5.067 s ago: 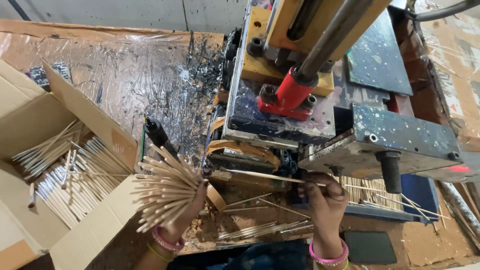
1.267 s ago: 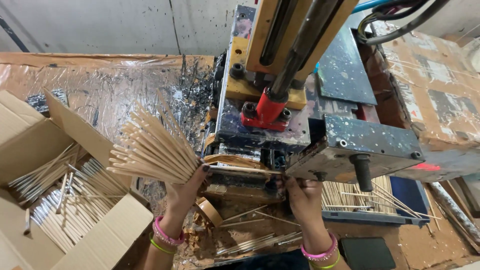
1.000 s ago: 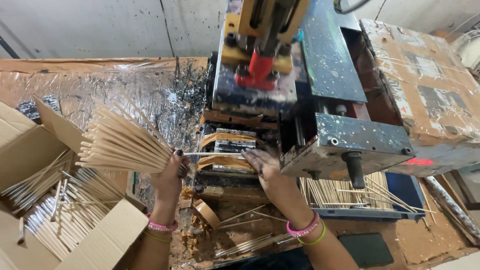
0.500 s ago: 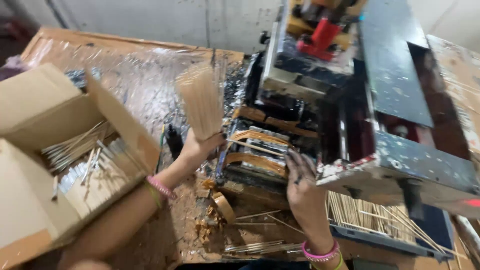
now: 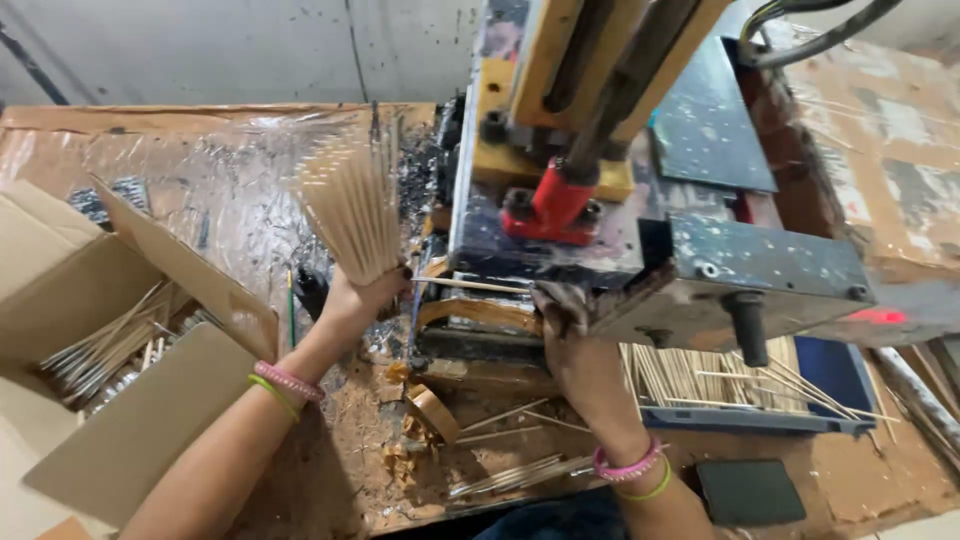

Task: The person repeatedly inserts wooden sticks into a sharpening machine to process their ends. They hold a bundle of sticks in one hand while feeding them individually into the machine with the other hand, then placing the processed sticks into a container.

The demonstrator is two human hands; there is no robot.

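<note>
Left hand (image 5: 362,292) grips fanned thin wooden sticks (image 5: 352,215); right hand (image 5: 570,330) pinches single stick (image 5: 470,285).

Bundle of sticks (image 5: 352,215) in the left hand (image 5: 362,295): pale tan, uniform. Single stick (image 5: 470,285) at the machine: same pale tan. Machine (image 5: 640,200): dark blue-grey plates speckled with pale flecks; yellow-ochre upper block; bright red clamp piece (image 5: 553,200) at centre; small red glow on the right edge. Left wrist: pink bangle (image 5: 288,380) beside a yellow-green one. Right wrist: pink bangle (image 5: 628,465) with a yellow-green one next to it. Right hand (image 5: 575,340): fingers smudged dark. Cardboard box (image 5: 130,400): plain brown, holding tan sticks with dark ends. Tray (image 5: 760,415): blue, filled with tan sticks. Table cover (image 5: 200,200): glossy reddish-brown, black splatter near the machine. Wall: grey-white.
</note>
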